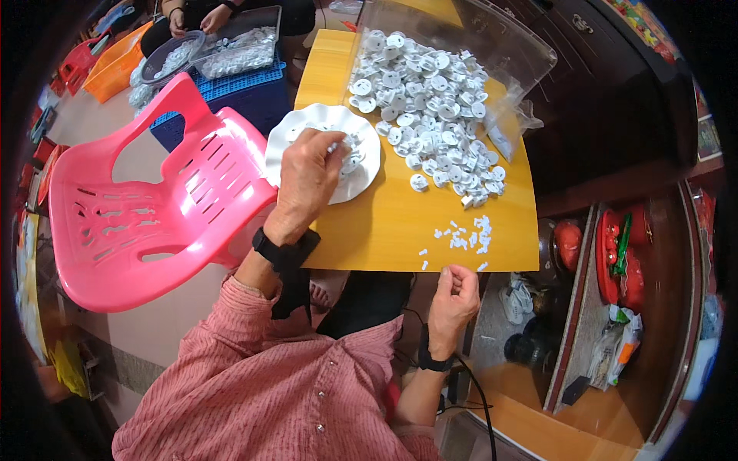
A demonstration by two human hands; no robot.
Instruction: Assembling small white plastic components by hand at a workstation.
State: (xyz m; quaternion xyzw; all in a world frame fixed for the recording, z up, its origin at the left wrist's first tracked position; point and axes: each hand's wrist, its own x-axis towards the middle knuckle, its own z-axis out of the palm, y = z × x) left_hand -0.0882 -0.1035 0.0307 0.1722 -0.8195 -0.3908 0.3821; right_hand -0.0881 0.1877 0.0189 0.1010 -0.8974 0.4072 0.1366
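My left hand (305,173) is over a white scalloped plate (367,173) at the table's left edge, its thumb and fingers drawn together. Small white plastic parts (353,163) lie in the plate under the fingertips; whatever the fingers hold is hidden. At the table's front edge my right hand (453,301) has its fingers curled in a pinch, and I cannot make out what is in them. Just beyond it lie several tiny white plastic pegs (460,240). A large heap of round white plastic pieces (434,115) covers the far part of the table.
The yellow table (369,238) carries a clear plastic bin (530,46) tipped behind the heap and a clear bag (503,134) at right. A pink chair (184,180) stands at left. Beyond it, another person's hands (196,21) are over tubs of parts. Shelves stand at right.
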